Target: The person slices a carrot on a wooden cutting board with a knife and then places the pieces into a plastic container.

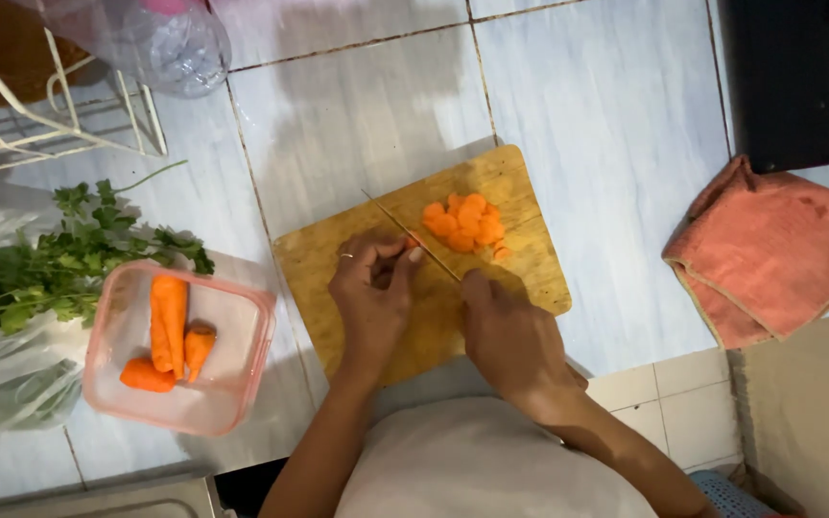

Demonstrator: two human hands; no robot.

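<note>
A wooden cutting board (323,264) lies on the tiled counter. My left hand (373,297), with a ring on one finger, presses down on a small carrot piece (414,240) that is mostly hidden under its fingertips. My right hand (509,336) grips the handle of a knife (413,233), whose thin blade runs up and left across the board beside my left fingertips. A pile of carrot slices (465,223) sits on the board's far right part.
A pink plastic container (242,374) at left holds whole carrot pieces (170,321). Leafy green herbs (79,254) lie over a plastic bag. An orange cloth (769,254) sits at right, a white wire rack (59,115) and a clear bottle (160,43) at top left.
</note>
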